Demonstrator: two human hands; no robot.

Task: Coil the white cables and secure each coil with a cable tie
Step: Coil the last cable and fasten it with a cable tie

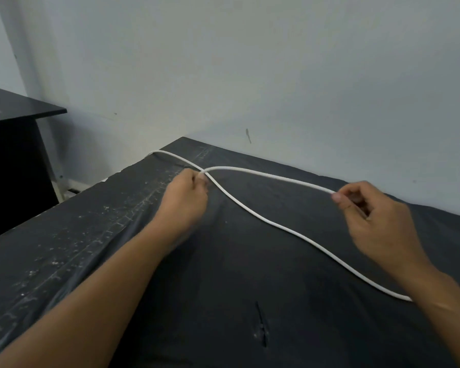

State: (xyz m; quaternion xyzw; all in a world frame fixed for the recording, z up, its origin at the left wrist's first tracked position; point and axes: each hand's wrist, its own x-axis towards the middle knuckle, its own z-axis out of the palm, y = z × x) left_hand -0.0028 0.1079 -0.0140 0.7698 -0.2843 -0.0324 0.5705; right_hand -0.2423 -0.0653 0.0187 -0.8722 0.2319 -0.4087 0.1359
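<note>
My left hand [189, 192] pinched the white cable [271, 223] where it crossed itself near the bench's [91, 248] far edge. My right hand [369, 208] gripped the raised span, probably sizing a loop.

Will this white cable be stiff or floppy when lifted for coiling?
Probably fairly stiff: the white cable arcs between left hand and right hand with little sag. Likely springy: it lies in broad curves on the table, so coils may unwind.

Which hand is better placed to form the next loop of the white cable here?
Probably right. The right hand pinches the white cable along its span, free to carry it over to the left hand, which pinches the cable at the crossing.
</note>
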